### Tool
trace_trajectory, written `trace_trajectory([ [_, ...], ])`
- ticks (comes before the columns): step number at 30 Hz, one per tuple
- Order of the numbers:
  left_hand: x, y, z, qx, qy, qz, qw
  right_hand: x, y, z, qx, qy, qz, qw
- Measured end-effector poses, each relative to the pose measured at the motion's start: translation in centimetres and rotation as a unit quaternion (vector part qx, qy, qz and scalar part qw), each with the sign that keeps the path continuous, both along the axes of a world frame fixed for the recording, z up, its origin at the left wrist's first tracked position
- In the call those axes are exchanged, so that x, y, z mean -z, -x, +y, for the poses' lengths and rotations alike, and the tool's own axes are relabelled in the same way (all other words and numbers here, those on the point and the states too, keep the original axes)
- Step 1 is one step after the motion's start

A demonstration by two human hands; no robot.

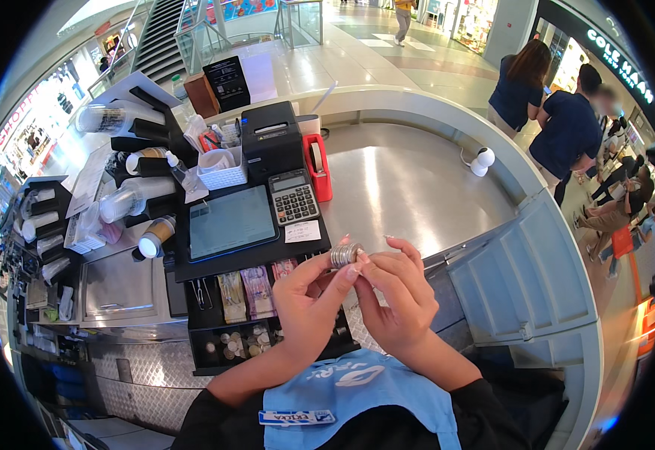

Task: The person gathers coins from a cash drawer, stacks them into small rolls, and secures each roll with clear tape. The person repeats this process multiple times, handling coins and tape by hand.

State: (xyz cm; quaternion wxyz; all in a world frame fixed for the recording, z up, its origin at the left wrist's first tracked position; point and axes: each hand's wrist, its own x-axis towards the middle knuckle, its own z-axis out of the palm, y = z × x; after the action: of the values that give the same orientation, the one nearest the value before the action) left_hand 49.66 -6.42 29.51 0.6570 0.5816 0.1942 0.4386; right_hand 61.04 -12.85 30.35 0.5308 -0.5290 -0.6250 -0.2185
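Note:
A short stack of silver coins (345, 255) lies sideways between my two hands, above the front edge of the counter. My left hand (310, 298) grips the stack with thumb and fingers. My right hand (397, 292) touches its right end with thumb and fingertips. Below and left of my hands is the pulled-out cash drawer (193, 343), with banknotes (257, 292) in upright slots and loose coins (234, 345) in the front compartments. Just beyond the drawer are a tablet (231, 222), a desk calculator (293, 197) and a small paper slip with writing (302, 231).
A black receipt printer (271, 138), a red tape dispenser (317, 167) and a white basket (223, 175) stand behind the tablet. Plastic cups (136, 197) in holders are at left. A small white camera (480, 162) sits on the steel counter (395, 174). Several people stand outside at right.

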Motion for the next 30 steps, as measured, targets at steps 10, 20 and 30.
trace_trajectory([
  [10,1.1,0.8,0.3,0.013,-0.062,0.108,0.992,-1.3,-0.2,-0.7,0.004,0.166,0.04,0.985],
  [20,-0.4,3.4,4.3,0.241,0.204,0.095,0.944,0.5,-1.7,-0.2,-0.124,0.174,-0.026,0.977],
  [30,0.4,3.3,2.8,0.158,0.146,0.098,0.972,2.0,-1.0,-0.3,-0.062,0.182,-0.133,0.972],
])
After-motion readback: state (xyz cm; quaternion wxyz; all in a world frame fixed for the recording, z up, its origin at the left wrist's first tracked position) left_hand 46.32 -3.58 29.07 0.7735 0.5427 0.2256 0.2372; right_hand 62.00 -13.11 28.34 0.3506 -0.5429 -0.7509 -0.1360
